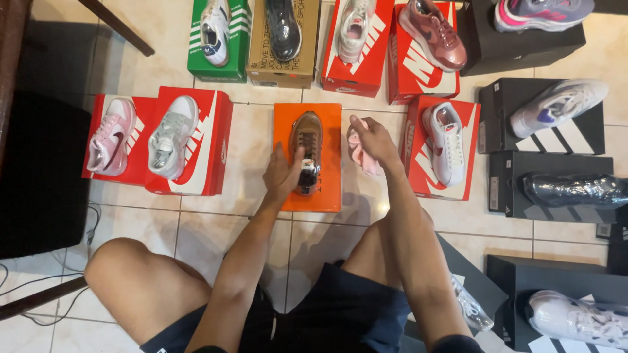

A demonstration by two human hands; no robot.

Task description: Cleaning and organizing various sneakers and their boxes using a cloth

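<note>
From the head view, the left hand (282,175) has its fingers (296,159) curled narrow against the heel end of a brown shoe (308,147), thumb pressed to its side, so it steadies the shoe more than it grips it. The shoe lies lengthwise on an orange box (330,157) on the tiled floor (248,147), its toe pointing away from the fingertips. The right hand (373,139) is closed on a pink cloth (362,157) that hangs just beyond the shoe's far side, below its knuckles. The likeliest slip, as I judge it, is the shoe sliding or rolling off the box lid if the left fingers push rather than clasp, since the lid looks smooth and the hold is light. The cloth could also drag against the white shoe (447,144) on the red box (468,167) just past the right fingers and nudge it askew. A forearm swung wide might likewise topple the neighbouring shoes.
</note>
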